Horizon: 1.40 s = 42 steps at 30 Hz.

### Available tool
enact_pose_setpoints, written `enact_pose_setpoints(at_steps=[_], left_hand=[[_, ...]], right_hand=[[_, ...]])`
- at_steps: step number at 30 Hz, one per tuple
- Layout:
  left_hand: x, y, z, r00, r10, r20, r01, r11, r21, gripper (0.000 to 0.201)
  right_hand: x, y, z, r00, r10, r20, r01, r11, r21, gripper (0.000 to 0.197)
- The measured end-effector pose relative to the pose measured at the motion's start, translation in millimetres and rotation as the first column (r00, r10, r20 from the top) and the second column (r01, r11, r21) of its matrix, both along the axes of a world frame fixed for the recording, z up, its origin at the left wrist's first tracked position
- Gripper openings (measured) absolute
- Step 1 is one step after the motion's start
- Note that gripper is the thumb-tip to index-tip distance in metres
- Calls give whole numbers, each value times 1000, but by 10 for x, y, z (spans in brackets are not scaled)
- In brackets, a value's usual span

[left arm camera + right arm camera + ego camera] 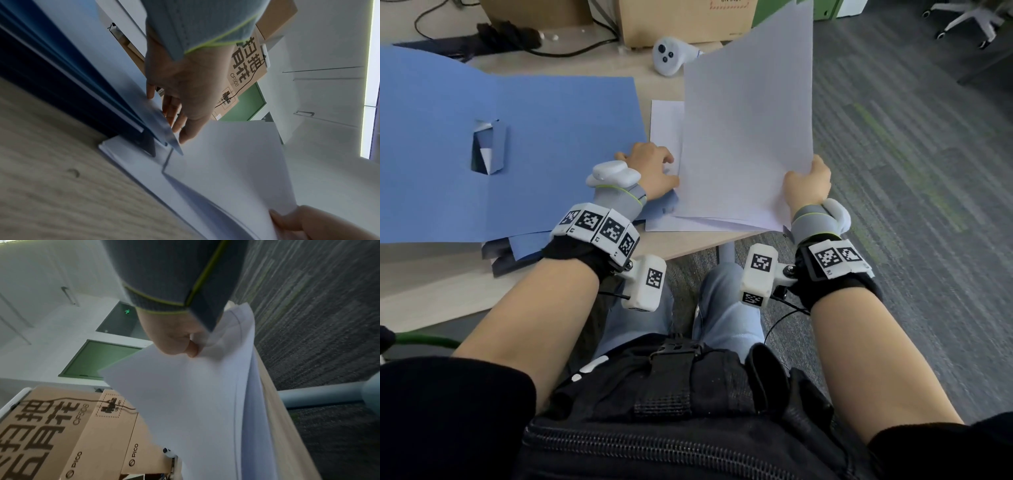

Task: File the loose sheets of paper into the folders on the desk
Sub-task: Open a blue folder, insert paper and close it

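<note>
An open blue folder [517,137] lies flat on the left of the desk. To its right sits a stack of white sheets [666,123]. My right hand [810,181] pinches the near right edge of a top sheet [750,120] and holds it tilted up off the stack. In the right wrist view the thumb of that hand [176,339] presses on the sheet [195,394]. My left hand [659,168] rests with straight fingers where the folder's right edge meets the stack. The left wrist view shows this hand [180,104] touching the folder [86,68] beside the raised sheet [236,162].
More blue folders [517,246] lie under the open one near the desk's front edge. A white controller [669,56], a cardboard box [681,20] and cables sit at the back. The desk ends just right of the stack, over grey carpet [911,171].
</note>
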<state>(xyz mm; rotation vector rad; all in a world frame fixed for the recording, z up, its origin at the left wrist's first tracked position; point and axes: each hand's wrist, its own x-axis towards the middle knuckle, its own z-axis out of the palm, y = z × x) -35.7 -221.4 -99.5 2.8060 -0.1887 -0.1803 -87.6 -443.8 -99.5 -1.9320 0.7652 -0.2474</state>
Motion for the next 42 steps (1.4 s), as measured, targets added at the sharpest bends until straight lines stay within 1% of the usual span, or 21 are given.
enact_pose_setpoints(at_steps=[2,5,8,9,10,11,12,13,15,16,17,18,22,23,25,27,31,34,36,38,42], left_hand=[[36,14,14,1000,23,-7,-23,1000,-2,41],[74,-20,41,999,51,-13,-51,999,13,44],[119,-65,18,995,94,-40,-92,994,52,36],[136,-77,16,991,117,-58,-118,993,0,34],[163,-106,34,989,122,-89,-132,985,-115,34],[173,-139,63,986,91,-142,-129,949,-288,35],[165,-167,94,981,39,-188,-128,862,-490,35],[148,-206,152,976,3,-217,-149,734,-662,34],[136,-247,280,972,-5,-234,-204,478,-854,29],[155,-252,328,975,6,-223,-207,390,-897,27],[172,-260,382,979,17,-201,-195,340,-920,25],[198,-261,441,984,39,-173,-176,324,-929,23],[271,-262,562,995,91,-51,-79,346,-935,17],[258,-273,618,996,87,-14,-41,325,-945,15],[263,-274,683,997,79,24,2,268,-964,23],[237,-252,727,998,58,30,14,256,-967,29],[173,-254,692,998,63,-28,-47,330,-943,39],[99,-300,710,999,18,-34,-38,369,-929,21],[69,-301,739,1000,-3,0,1,375,-927,18],[75,-267,742,1000,-1,8,7,375,-927,23],[94,-226,601,998,19,-67,-69,403,-913,35]], right_hand=[[0,-18,-27,997,-55,51,53,997,57,36],[-6,-41,-40,987,-125,100,115,988,102,35],[-16,-69,-50,977,-150,150,127,981,149,33],[-18,-73,-53,974,-153,165,125,978,170,32],[-9,-88,-52,971,-156,182,121,974,191,30],[-2,-95,-53,968,-154,196,111,971,211,29],[-7,-90,-54,968,-143,207,94,969,227,28],[-3,-90,-43,967,-126,221,71,968,241,28],[21,-79,-12,959,-90,270,17,964,264,30],[40,-76,9,952,-80,296,-1,965,263,31],[63,-78,33,944,-77,321,-8,966,257,31],[89,-70,77,931,-77,357,-18,966,256,31],[154,-32,250,866,-58,497,-108,948,299,30],[161,-24,294,854,-52,517,-132,941,312,30],[170,-22,342,848,-53,527,-152,928,339,26],[165,-10,359,856,-57,514,-148,925,349,19],[106,20,285,878,-21,478,-168,922,349,21],[89,32,272,872,6,489,-200,916,347,21],[92,7,288,867,18,498,-211,918,335,21],[93,-30,281,866,31,498,-213,925,314,21],[52,-30,201,897,85,434,-215,941,261,20]])
